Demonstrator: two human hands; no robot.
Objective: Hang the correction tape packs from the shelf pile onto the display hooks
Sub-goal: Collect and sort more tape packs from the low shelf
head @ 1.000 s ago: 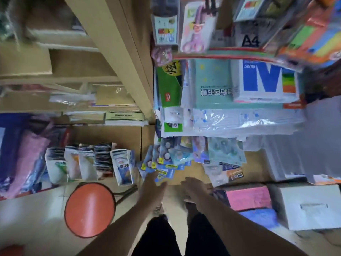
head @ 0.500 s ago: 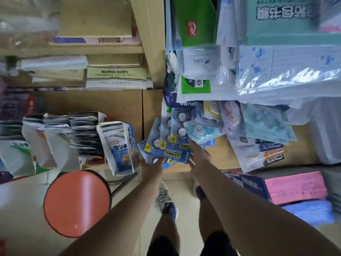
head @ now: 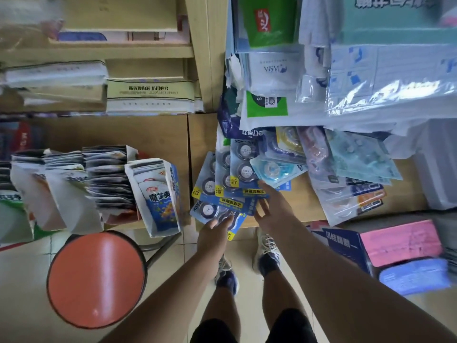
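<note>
The blue correction tape packs lie fanned in a loose pile at the frame's centre, on a tan wooden shelf above a pale tiled floor. The left hand grips the lowest pack's edge, while the right hand rests with fingers spread on the packs. A round orange stool stands lower left.

left hand fingers tucked under lowest correction tape pack, hidden | packs behind fanned pile overlapped | print blurred | hooks unseen
</note>
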